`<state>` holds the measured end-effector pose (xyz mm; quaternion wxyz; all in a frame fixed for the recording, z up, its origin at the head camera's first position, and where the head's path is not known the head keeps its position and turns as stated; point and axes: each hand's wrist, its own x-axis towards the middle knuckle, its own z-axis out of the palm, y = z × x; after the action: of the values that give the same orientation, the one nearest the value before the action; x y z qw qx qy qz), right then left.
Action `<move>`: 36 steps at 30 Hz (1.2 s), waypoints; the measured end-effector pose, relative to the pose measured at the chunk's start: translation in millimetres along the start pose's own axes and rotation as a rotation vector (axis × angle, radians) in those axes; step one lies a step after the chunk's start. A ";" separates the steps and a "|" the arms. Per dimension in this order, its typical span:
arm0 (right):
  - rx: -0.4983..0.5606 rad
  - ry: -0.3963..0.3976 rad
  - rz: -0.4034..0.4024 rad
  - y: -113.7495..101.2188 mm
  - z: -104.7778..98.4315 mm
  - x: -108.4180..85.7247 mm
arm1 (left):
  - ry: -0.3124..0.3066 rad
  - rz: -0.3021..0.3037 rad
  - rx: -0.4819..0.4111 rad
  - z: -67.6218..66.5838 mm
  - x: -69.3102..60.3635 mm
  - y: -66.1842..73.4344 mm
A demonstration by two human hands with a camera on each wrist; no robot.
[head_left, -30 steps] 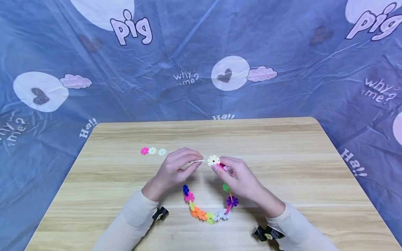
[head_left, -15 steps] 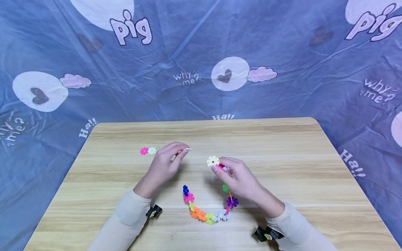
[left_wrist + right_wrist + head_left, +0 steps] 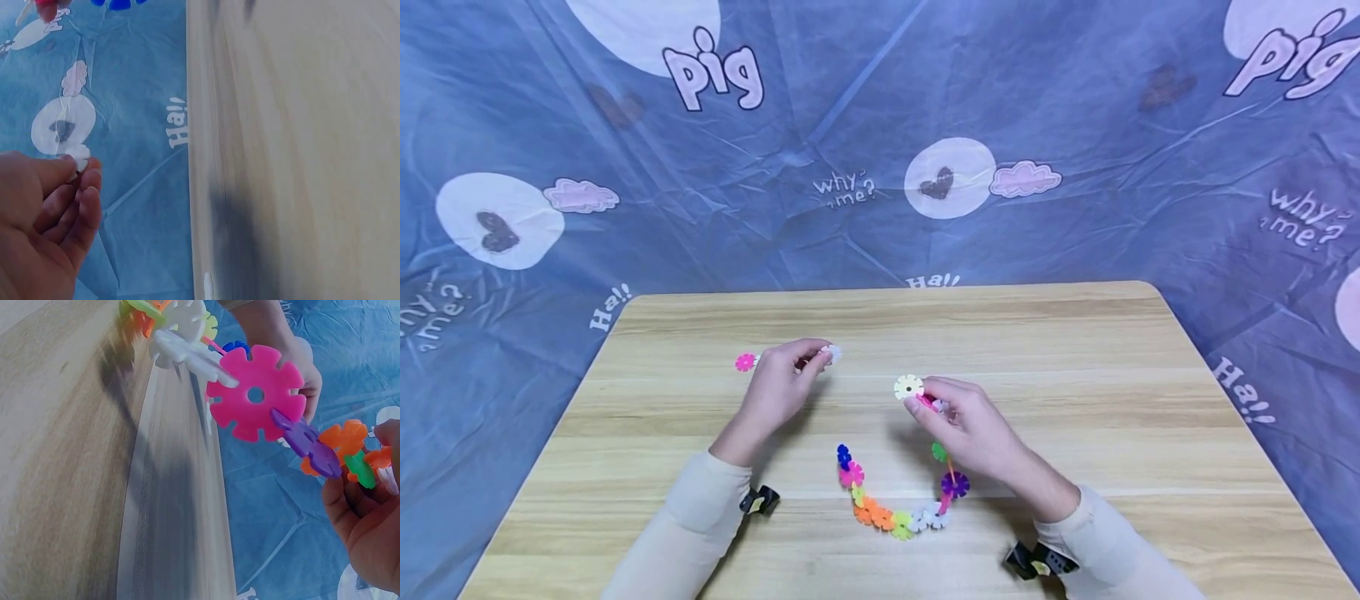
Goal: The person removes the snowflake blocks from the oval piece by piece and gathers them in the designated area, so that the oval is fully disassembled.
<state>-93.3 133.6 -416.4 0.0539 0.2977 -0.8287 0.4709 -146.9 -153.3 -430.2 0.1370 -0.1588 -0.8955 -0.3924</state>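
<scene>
My left hand (image 3: 777,383) pinches a white notched snowflake disc (image 3: 832,354) between thumb and fingertips, above the table's left half. In the left wrist view the same white disc (image 3: 80,156) sticks out past the thumb. My right hand (image 3: 973,423) grips one end of a chain of interlocked snowflake discs (image 3: 874,511), with a cream disc (image 3: 908,387) at its tip. The chain hangs in a U below the hands, ending in a blue disc (image 3: 844,456). The right wrist view shows its pink disc (image 3: 234,394) and purple disc (image 3: 309,449) close up.
A loose pink disc (image 3: 746,362) lies left of my left hand, which mostly covers a white disc (image 3: 757,359) beside it. The wooden table (image 3: 1075,350) ends at a patterned blue cloth (image 3: 880,100). Both wrists wear black cameras.
My left hand has moved left and away from the chain's end, carrying the white disc, now turned more face-up. It now partly covers the loose discs. My right hand has stayed put.
</scene>
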 end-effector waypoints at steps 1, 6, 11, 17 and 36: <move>0.001 0.000 0.001 0.0 -0.1 -0.1 | -0.006 -0.026 -0.003 -0.4 0.7 -1.3; 0.006 0.003 -0.001 0.3 -0.1 -0.4 | -0.026 -0.105 -0.005 -2.1 3.4 -8.2; 0.006 0.005 -0.008 1.1 0.4 -0.4 | -0.039 -0.151 0.002 -3.7 5.3 -14.9; 0.004 0.003 -0.011 2.1 0.9 -0.1 | -0.069 -0.221 0.027 -5.8 7.1 -23.2; 0.010 -0.007 0.011 1.6 1.3 -0.3 | -0.127 -0.320 0.038 -9.7 12.7 -32.3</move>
<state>-93.7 133.2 -418.4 0.0468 0.2951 -0.8280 0.4744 -170.0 -179.0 -440.4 0.0187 -0.0361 -0.9235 -0.3815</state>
